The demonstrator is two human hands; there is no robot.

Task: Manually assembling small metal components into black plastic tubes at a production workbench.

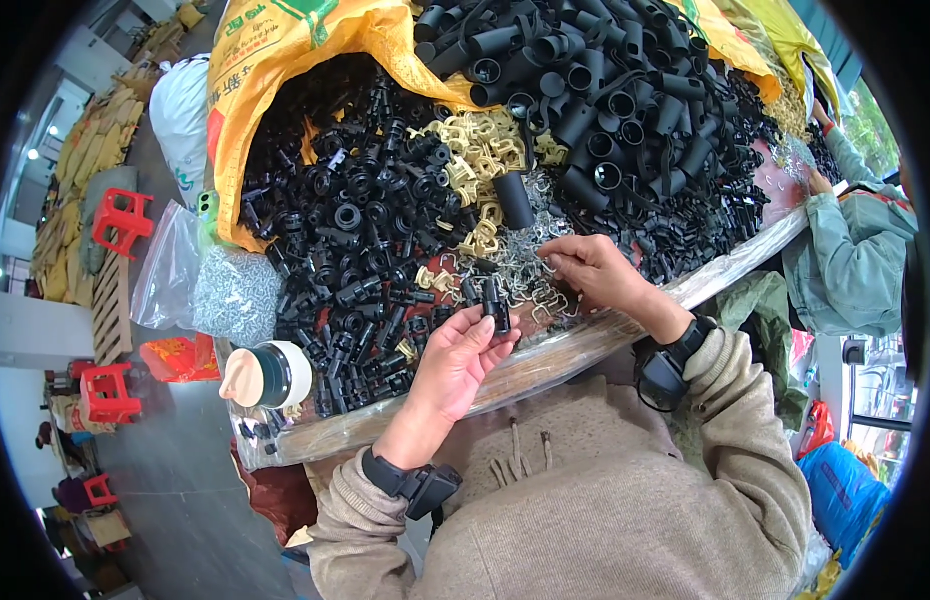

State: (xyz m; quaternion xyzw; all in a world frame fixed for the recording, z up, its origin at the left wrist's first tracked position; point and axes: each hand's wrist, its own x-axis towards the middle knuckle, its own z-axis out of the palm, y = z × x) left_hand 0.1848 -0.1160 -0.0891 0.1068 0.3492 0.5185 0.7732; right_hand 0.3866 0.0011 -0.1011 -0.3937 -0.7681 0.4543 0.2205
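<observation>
My left hand [457, 365] is closed around a short black plastic fitting [499, 312], held upright between thumb and fingers above the table's near edge. To its right, my right hand [607, 278] is pinched together over a heap of bent silver metal clips [525, 250]; what sits between its fingertips is too small to make out. Beyond the left hand spreads a pile of black plastic fittings [355, 230]. Cream plastic clips [475, 150] lie between that pile and a big mound of black tubes [605, 110]. One black tube [513, 202] lies beside the metal clips.
A plastic-wrapped rail [555, 365] edges the table in front of me. At the left stand a lidded cup [275, 375] and a clear bag of small metal parts [235, 290]. A yellow sack [315, 40] lies behind the fittings. Another person's sleeve [845, 250] reaches in at the right.
</observation>
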